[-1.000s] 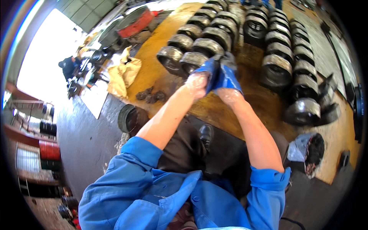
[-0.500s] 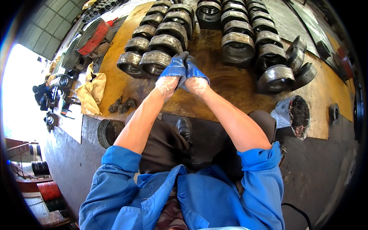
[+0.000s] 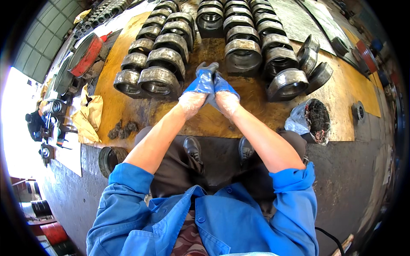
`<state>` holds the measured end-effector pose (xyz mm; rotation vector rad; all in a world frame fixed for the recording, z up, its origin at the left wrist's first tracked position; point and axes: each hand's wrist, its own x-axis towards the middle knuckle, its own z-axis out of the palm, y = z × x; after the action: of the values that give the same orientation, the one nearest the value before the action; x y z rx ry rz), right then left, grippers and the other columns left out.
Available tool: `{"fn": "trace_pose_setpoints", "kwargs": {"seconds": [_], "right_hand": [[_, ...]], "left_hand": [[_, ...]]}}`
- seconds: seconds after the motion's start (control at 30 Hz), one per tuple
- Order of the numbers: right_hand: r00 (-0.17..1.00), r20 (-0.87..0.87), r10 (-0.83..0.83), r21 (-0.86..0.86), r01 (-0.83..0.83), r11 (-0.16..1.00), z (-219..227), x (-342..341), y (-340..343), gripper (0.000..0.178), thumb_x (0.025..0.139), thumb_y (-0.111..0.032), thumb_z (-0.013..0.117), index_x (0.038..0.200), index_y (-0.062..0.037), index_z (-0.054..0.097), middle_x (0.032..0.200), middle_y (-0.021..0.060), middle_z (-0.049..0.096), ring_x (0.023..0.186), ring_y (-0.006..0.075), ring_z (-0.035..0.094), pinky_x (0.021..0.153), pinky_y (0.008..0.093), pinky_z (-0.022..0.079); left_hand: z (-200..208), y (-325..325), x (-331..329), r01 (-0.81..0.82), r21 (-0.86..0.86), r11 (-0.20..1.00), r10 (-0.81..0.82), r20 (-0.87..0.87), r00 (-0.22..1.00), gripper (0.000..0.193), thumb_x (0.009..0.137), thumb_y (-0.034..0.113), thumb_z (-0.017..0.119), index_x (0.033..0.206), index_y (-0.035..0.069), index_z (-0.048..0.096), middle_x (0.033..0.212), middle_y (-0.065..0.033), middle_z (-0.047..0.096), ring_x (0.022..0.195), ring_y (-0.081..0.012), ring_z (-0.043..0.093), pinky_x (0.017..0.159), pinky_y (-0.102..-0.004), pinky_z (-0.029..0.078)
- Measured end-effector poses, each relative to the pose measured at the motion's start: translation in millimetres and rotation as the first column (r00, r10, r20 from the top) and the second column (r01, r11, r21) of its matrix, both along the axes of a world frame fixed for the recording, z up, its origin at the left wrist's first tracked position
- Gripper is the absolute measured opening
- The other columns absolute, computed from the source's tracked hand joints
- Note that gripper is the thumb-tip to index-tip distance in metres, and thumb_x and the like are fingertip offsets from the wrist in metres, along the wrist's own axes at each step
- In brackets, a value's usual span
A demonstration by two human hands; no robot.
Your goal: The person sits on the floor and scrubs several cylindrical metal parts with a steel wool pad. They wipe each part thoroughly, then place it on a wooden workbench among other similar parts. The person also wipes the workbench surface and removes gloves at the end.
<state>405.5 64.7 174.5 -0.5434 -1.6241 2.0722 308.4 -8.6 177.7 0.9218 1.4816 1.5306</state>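
Note:
Two blue-and-grey work gloves cover my hands, which press against each other above the brown board (image 3: 196,123). My left hand (image 3: 199,84) has its grey fingertips closed together at the top, leaning over toward the other hand. My right hand (image 3: 224,88) lies tight against it with its fingers curled and mostly hidden. Whatever lies between the palms, if anything, I cannot make out. Thin clear plastic shows at both wrists. Nearest on the left is a dark metal ring (image 3: 159,82) ending a row; on the right, another ring (image 3: 243,55) ends its own row.
Several more metal rings (image 3: 288,83) stand in rows to the right. A plastic-lined bucket (image 3: 308,121) holds dark shavings. Crumpled brown paper (image 3: 89,117) and dark scraps (image 3: 123,129) lie left. A loose ring (image 3: 112,161) sits on the floor (image 3: 85,192). A red ring (image 3: 87,55) stands far left.
My view has shifted, so the rows of rings appear farther left. My joined hands have moved right, away from the left-hand rows, and stay pressed together. Both shoes now show.

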Motion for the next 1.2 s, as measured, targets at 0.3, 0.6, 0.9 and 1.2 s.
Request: {"fn": "trace_pose_setpoints", "kwargs": {"seconds": [0.3,0.6,0.9,1.2], "right_hand": [[0.921,-0.344,-0.185,-0.215,0.114,0.97,17.4,-9.7,169.4,0.044,0.11,-0.031,0.042,0.144,-0.0051,0.05,0.137,0.0058,0.058,0.12,0.0159,0.054,0.106,0.0305,0.043],[0.769,-0.238,-0.593,-0.168,0.569,0.805,-114.4,-36.6,337.5,0.033,0.1,-0.01,0.051,0.13,-0.0006,0.057,0.118,0.01,0.065,0.107,0.0187,0.062,0.092,0.032,0.051],[0.674,0.288,-0.68,-0.438,0.724,0.533,-124.6,69.6,291.7,0.042,0.098,-0.003,0.051,0.137,0.0096,0.047,0.133,0.0267,0.058,0.12,0.033,0.063,0.102,0.0399,0.052],[0.3,0.653,-0.696,-0.196,0.954,0.228,-57.6,379.0,56.5,0.029,0.099,-0.008,0.06,0.127,0.0021,0.06,0.119,0.0201,0.068,0.109,0.0316,0.068,0.094,0.0417,0.056]], "left_hand": [[34.5,165.4,3.6,0.092,0.197,0.976,-0.036,-0.272,0.962,0.038,0.108,0.023,0.039,0.141,0.006,0.051,0.131,-0.0104,0.054,0.119,-0.0218,0.05,0.104,-0.0323,0.038],[-69.4,401.8,-45.4,0.261,0.274,0.926,0.14,-0.889,0.437,0.031,0.094,0.011,0.053,0.121,-0.003,0.058,0.118,-0.0239,0.063,0.113,-0.0398,0.061,0.097,-0.0463,0.049],[-109.7,381.3,34.7,-0.098,-0.505,0.858,-0.343,-0.703,0.623,0.033,0.089,0.018,0.049,0.089,-0.003,0.075,0.094,-0.0289,0.071,0.091,-0.0414,0.071,0.082,-0.0474,0.056],[-69.1,235.2,41.9,0.412,-0.676,0.611,-0.489,0.087,0.868,0.031,0.086,0.022,0.058,0.06,0.006,0.049,0.058,-0.0036,0.048,0.055,-0.0136,0.046,0.052,-0.0364,0.038]]}}
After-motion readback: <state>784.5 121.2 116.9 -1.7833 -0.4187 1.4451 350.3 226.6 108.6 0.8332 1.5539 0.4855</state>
